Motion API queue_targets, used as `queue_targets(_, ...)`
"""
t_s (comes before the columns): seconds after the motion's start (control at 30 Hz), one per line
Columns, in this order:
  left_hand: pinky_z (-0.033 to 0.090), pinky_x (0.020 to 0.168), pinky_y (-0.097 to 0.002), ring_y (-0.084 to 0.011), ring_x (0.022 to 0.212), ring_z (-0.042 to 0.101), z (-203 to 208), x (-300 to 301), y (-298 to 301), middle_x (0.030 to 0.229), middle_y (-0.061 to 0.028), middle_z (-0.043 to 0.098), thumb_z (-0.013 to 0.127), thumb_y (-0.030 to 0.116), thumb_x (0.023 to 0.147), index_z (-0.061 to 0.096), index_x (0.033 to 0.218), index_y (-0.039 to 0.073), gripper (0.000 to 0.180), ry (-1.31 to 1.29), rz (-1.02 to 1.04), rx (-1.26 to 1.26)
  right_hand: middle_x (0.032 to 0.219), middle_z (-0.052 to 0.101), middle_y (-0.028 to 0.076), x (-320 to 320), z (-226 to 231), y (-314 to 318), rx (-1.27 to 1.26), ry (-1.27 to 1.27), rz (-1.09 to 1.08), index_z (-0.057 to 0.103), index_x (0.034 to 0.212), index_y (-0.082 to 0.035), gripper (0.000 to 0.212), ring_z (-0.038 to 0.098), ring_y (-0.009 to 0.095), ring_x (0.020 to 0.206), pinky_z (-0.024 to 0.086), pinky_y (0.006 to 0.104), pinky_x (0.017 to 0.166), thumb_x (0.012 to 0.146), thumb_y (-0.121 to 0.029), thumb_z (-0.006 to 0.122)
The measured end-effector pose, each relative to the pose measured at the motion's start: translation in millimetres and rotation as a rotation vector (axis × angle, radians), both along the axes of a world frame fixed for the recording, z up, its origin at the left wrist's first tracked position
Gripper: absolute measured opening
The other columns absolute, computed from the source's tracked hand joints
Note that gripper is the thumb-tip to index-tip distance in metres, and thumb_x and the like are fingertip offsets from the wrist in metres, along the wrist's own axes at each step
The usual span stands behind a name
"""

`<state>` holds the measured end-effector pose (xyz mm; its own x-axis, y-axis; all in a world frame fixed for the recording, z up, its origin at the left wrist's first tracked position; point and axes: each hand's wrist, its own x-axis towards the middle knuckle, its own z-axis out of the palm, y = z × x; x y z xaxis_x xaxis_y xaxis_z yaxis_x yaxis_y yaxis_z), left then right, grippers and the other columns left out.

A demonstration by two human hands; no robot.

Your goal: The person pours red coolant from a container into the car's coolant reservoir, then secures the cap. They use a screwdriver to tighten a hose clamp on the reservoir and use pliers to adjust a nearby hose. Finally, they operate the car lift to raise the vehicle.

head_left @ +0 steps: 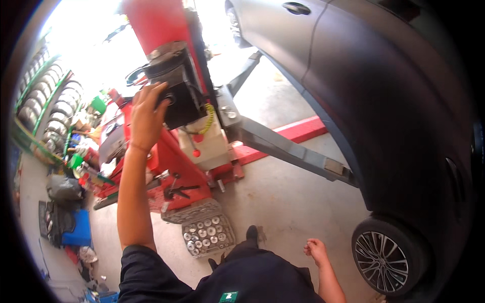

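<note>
My left hand (146,117) is raised to a black control box (178,86) mounted on the red lift post (154,22). Its thumb and fingers are curled about a round dark knob (169,97) on the face of that box. My right hand (316,251) hangs low at my right side, away from everything, with its fingers curled in. Whether anything is inside them cannot be seen. A yellow-green coiled cable (209,118) drops beside the box.
A grey car (333,65) stands at the right, its rear wheel (381,256) near me. A grey lift arm (293,147) reaches under it. An open case (206,233) of round metal pieces lies on the floor ahead. Tyres (60,111) fill racks at the left.
</note>
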<state>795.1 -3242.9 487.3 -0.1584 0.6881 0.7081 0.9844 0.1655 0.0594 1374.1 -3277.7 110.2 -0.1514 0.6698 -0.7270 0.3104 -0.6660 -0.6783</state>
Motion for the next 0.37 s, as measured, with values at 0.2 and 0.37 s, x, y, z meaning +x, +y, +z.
queue_targets(0.2, 0.043, 0.097, -0.0389, -0.0314, 0.112, 0.055, 6.4, 13.9, 8.3, 0.117, -0.0118, 0.060, 0.064, 0.002, 0.083, 0.061, 0.119, 0.005, 0.036, -0.050, 0.021, 0.028, 0.090, 0.066, 0.012, 18.0, -21.1, -14.1, -0.052, -0.101, -0.066, 0.057, 0.115, 0.001, 0.026, 0.065, 0.019, 0.070, 0.053, 0.0315, 0.060, 0.093, -0.013, 0.053)
queue_targets(0.37, 0.044, 0.093, -0.0394, -0.0313, 0.107, 0.055, 8.0, 17.7, 7.8, 0.113, -0.0112, 0.060, 0.065, 0.002, 0.081, 0.062, 0.115, 0.005, 0.034, -0.074, 0.009, 0.024, 0.085, 0.066, 0.010, 42.1, -62.7, -35.5, -0.140, -0.137, -0.068, 0.061, 0.104, -0.002, 0.020, 0.065, 0.019, 0.070, 0.054, 0.0335, 0.060, 0.091, -0.015, 0.053)
